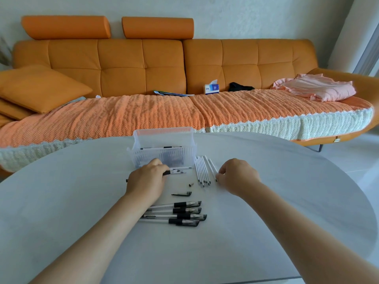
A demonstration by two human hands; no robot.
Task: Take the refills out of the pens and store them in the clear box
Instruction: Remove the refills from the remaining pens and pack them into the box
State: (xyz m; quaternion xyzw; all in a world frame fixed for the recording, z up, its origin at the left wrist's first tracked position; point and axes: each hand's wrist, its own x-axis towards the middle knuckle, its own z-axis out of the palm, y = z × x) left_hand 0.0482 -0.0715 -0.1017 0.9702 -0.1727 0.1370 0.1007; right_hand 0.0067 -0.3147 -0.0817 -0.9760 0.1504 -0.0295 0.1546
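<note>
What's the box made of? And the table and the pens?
Box: probably clear plastic; you can see through its ribbed, slightly cloudy walls. Table: smooth, matte pale-grey top; stone or laminate, I cannot tell. Pens: clear, shiny plastic barrels with black grips that look rubbery.

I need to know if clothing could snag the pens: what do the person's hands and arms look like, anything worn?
The left hand and right hand are bare: no gloves, rings or watch show. Both forearms are uncovered down to the picture's lower edge, so no sleeve is in view. No bracelets, bandages or markings visible.
</note>
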